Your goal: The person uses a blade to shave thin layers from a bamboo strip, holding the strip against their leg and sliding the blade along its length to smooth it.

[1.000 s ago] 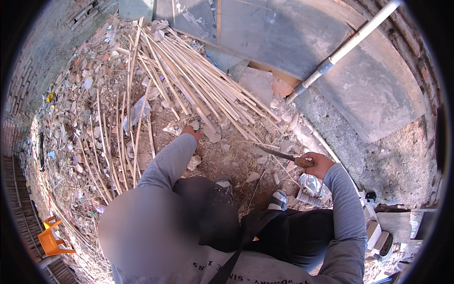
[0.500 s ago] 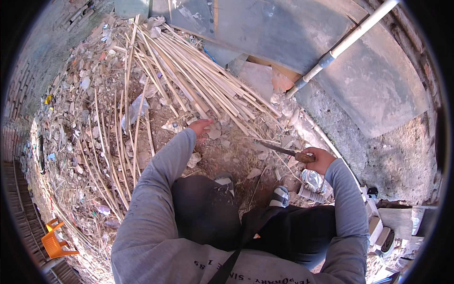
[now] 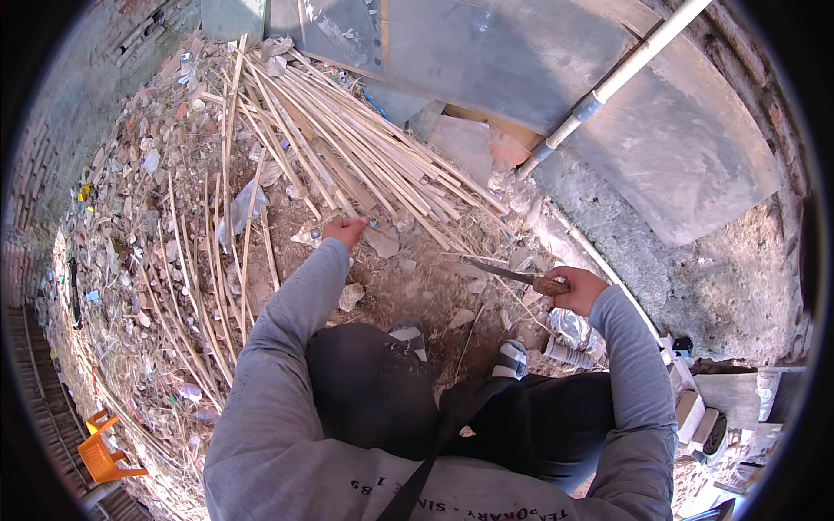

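Note:
My right hand (image 3: 579,290) grips a knife by its brown wooden handle (image 3: 551,286). The dark blade (image 3: 497,271) points left over the dirt, close to the near ends of some strips. On the left, my left hand (image 3: 346,231) is closed at the near end of a pile of split bamboo strips (image 3: 365,139). What its fingers hold, if anything, is too small to make out. A flat stone-like piece (image 3: 382,241) lies just right of that hand.
Loose strips (image 3: 217,260) lie on rubble to my left, with a clear plastic bag (image 3: 247,207) among them. A pale pole (image 3: 621,82) leans at the right against grey boards (image 3: 512,61). An orange plastic chair (image 3: 104,456) stands at far left; a crumpled clear bottle (image 3: 569,328) lies below my right hand.
My left hand has moved a little left and its fingers have drawn together. My right hand still holds the knife in nearly the same place. The view has shifted slightly.

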`<action>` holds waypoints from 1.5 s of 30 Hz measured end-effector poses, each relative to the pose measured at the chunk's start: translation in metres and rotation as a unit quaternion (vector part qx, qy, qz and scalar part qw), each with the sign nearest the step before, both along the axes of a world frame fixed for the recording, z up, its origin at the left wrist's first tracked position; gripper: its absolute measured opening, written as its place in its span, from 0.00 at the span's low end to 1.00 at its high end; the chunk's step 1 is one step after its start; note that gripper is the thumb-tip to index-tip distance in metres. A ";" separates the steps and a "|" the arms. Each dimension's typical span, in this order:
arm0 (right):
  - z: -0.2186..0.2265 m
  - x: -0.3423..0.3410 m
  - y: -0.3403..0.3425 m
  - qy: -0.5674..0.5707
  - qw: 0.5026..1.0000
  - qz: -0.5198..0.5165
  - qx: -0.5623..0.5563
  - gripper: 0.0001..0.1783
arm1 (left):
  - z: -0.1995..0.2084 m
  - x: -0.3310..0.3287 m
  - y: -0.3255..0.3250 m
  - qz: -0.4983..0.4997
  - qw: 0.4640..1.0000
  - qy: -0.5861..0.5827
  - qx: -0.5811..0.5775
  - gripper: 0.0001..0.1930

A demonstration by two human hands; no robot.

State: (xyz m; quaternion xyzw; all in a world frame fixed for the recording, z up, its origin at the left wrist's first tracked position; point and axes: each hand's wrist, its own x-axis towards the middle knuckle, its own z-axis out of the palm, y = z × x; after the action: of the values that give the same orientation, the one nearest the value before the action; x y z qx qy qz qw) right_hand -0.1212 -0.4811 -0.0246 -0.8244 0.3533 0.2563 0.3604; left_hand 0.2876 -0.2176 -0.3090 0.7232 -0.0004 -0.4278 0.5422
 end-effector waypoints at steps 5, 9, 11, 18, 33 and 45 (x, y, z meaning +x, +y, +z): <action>0.008 -0.009 0.005 0.012 1.000 -0.017 0.012 0.30 | 0.038 -0.017 0.034 0.149 0.988 0.001 -0.044 0.20; 0.012 -0.007 0.008 0.005 0.999 0.034 -0.039 0.31 | 0.078 -0.019 0.090 0.228 0.967 0.093 -0.062 0.08; 0.018 -0.012 0.009 0.023 0.999 0.034 -0.029 0.32 | 0.104 -0.041 0.115 0.234 0.967 0.073 -0.071 0.09; 0.048 -0.022 0.014 -0.064 0.997 0.017 -0.044 0.33 | 0.140 -0.144 0.262 0.234 0.954 -0.189 -0.019 0.10; 0.061 -0.022 0.071 -0.417 0.883 -0.135 0.167 0.24 | 0.372 -0.240 0.259 0.209 0.881 -0.366 -0.214 0.06; 0.086 -0.045 0.083 -0.528 0.837 -0.117 -0.088 0.22 | 0.277 -0.344 0.322 0.044 0.886 -0.461 -0.021 0.24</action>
State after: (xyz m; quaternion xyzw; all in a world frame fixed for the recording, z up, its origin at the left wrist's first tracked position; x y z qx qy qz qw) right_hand -0.1662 -0.3980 0.0616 -0.8155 0.2242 -0.2942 0.4451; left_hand -0.0560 0.1042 -0.0315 0.8269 -0.2269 -0.0221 0.5141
